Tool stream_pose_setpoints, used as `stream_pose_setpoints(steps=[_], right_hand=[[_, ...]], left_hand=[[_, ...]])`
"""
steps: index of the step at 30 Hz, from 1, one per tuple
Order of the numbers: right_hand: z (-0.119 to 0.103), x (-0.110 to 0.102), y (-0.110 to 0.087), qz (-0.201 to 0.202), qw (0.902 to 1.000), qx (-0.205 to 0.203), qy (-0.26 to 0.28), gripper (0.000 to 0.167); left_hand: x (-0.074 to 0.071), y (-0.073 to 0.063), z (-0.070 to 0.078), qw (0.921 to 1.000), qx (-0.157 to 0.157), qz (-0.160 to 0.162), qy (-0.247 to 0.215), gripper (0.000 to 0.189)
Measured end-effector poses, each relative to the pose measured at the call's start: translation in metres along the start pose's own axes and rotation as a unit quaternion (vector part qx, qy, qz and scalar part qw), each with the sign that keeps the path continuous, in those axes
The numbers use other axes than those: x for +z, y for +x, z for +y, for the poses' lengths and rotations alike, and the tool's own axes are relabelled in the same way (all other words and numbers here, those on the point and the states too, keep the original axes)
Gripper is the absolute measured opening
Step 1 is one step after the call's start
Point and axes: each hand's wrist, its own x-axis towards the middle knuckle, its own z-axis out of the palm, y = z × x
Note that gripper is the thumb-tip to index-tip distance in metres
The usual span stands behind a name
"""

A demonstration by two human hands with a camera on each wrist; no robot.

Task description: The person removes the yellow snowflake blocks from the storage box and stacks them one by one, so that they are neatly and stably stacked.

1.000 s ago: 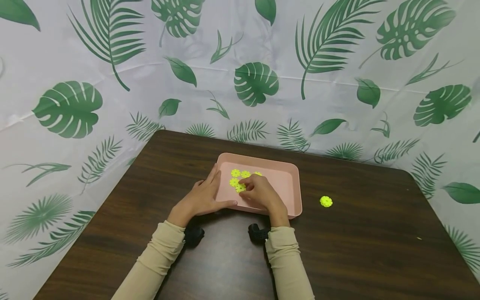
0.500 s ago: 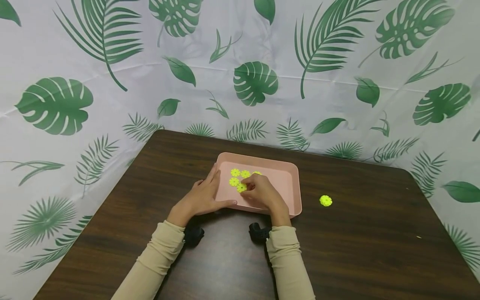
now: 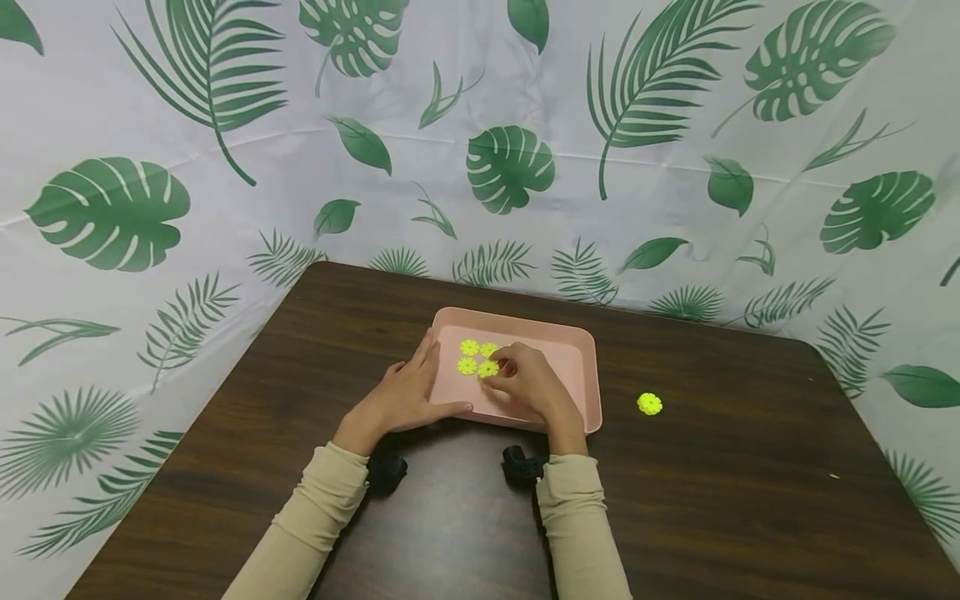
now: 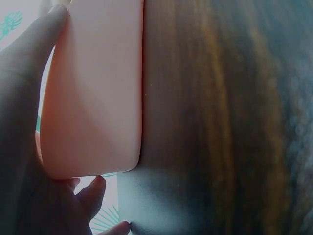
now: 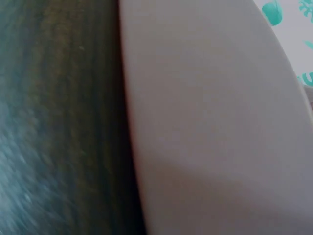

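Note:
A shallow pink tray (image 3: pixel 558 329) lies on the dark wooden table, with several bright yellow flower-shaped pieces (image 3: pixel 468 347) on its floor toward the left. My left hand (image 3: pixel 397 398) braces the near left corner, fingers fairly straight along the left side and thumb on the front rim. In the left wrist view the thumb (image 4: pixel 56 22) lies over the tray's rim. Reaching in over the front rim, my right hand (image 3: pixel 525 383) pinches a yellow flower-shaped piece (image 3: pixel 488 368) between thumb and fingers. That hand covers part of the tray floor. The right wrist view shows the tray wall (image 5: pixel 205 107) only.
More yellow flower-shaped material (image 3: pixel 649 404) lies on the table (image 3: pixel 720 467) to the right of the tray. A small pale speck (image 3: pixel 835 477) shows farther right. A white leaf-print cloth (image 3: pixel 420 183) hangs behind the table.
My right hand has shifted the pinched flower piece slightly right and away from me. Another flower piece near the tray's back is now hidden behind that hand. My left hand stays in place.

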Motion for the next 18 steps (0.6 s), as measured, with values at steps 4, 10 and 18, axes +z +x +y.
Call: stream_pose_setpoints(steps=[4,10,18], right_hand=[[0.001,-0.006,-0.005,0.020,0.9998,-0.002,0.009,0.030],[0.004,-0.013,-0.011,0.045,0.9989,0.008,0.003,0.035],[0.008,-0.022,-0.018,0.069,0.9974,0.021,0.009,0.036]], left_hand=[[0.000,0.000,0.001,1.0000,0.000,-0.003,-0.002,0.119],[0.000,0.001,0.001,0.9999,-0.005,-0.011,-0.008,0.120],[0.001,0.003,-0.002,0.9999,-0.006,-0.012,-0.004,0.121]])
